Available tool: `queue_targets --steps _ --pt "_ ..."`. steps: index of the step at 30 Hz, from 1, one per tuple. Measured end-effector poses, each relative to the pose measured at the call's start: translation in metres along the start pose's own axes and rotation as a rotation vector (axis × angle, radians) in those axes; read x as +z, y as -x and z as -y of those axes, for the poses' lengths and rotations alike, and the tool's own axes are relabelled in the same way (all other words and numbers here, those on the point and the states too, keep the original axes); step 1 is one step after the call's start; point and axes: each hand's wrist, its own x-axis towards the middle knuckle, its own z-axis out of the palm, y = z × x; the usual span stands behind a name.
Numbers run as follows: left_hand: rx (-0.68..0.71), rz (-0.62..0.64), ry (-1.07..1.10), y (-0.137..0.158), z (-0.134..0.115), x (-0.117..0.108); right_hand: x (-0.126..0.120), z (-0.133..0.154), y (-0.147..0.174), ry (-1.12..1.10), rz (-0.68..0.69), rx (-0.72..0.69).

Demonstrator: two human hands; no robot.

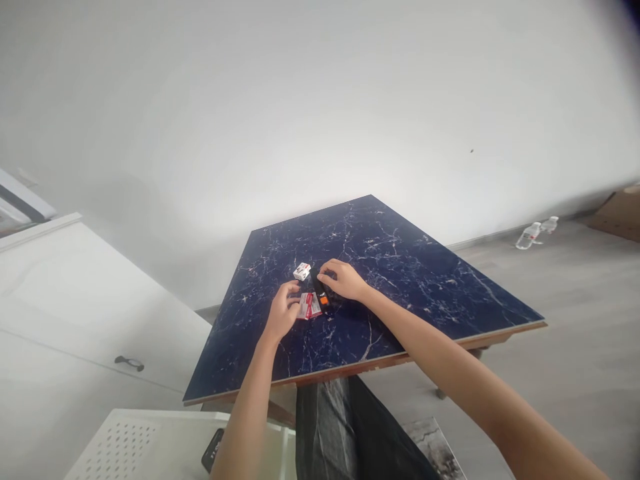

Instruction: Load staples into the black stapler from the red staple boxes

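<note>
On the dark blue marbled table (350,240) lies a red-and-white printed card or flat packet (309,305). My left hand (284,312) is beside it, thumb and fingers apart, the thumb close to the card's left edge; whether they touch I cannot tell. A long, narrow black object with an orange patch (323,300) lies along the card's right side. The curled fingers of my right hand (343,279) are on its far end, partly hiding it. A small white box with dark and red print (302,271) sits just beyond, between my two hands.
A white cabinet (90,293) with a dark handle (129,363) stands left. Below the table's near edge is a pale perforated basket (150,427) with a black object (213,450) in it. Clear plastic bottles (529,236) lie on the floor right, near a brown box (617,213).
</note>
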Motion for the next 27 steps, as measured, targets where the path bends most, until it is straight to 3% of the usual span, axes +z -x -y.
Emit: queue_targets --steps 4,7,10,14,21,27 --pt "-0.021 0.16 -0.089 0.005 -0.01 -0.008 0.003 -0.009 -0.003 0.044 0.031 0.054" --pt "-0.017 0.123 -0.168 0.005 -0.014 -0.003 0.005 -0.01 -0.003 0.015 0.054 0.094" --pt "-0.003 0.1 -0.145 0.005 -0.016 0.004 0.007 -0.013 -0.002 -0.17 0.121 0.226" --pt "0.047 0.19 -0.193 0.007 -0.014 0.007 0.009 -0.019 -0.001 -0.433 0.236 0.408" --pt "-0.01 0.136 -0.259 -0.001 -0.002 0.008 0.009 -0.022 -0.001 -0.512 0.254 0.445" --pt "-0.012 0.203 -0.268 -0.009 0.005 0.003 0.002 -0.011 -0.002 -0.505 0.254 0.475"
